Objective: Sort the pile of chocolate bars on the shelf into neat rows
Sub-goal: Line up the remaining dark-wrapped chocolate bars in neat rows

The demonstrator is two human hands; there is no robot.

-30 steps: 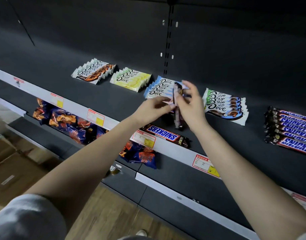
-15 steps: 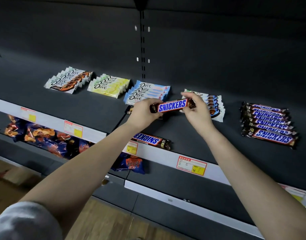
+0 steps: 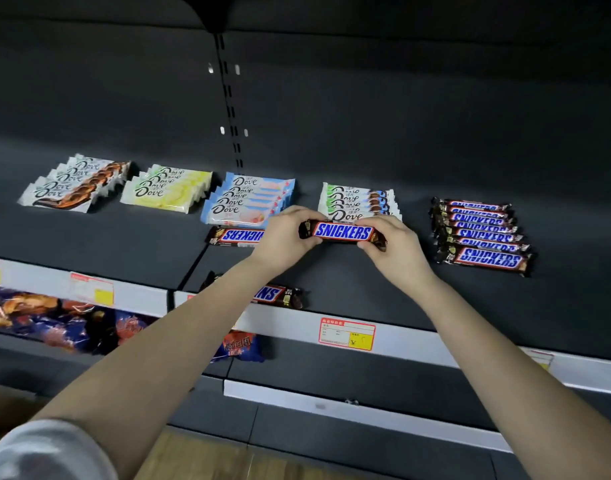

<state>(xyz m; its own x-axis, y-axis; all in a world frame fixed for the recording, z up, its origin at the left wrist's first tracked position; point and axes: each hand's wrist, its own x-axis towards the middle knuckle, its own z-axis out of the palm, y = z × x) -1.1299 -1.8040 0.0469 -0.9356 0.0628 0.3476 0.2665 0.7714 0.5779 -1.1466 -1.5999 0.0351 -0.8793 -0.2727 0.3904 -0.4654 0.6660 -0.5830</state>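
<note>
left hand (image 3: 283,233) and right hand (image 3: 394,247) each pinch an end of the brown-wrapped, blue-lettered snickers bar (image 3: 342,232), which stood on end a second ago and is now level, label up, over the dark shelf (image 3: 366,282) just before the green-striped dove stack (image 3: 356,202). it looks ready for the tidy snickers row (image 3: 484,233) at right, with bare shelf between. two loose bars (image 3: 238,236) are still unsorted, the nearer loose bar (image 3: 280,295) at the shelf's front edge.

dim overall | light falls from front/above, wrappers and arms lit | shelf (image 3: 366,161) back dark, low contrast | soft blur | wide-angle bend at edges | no glare
</note>
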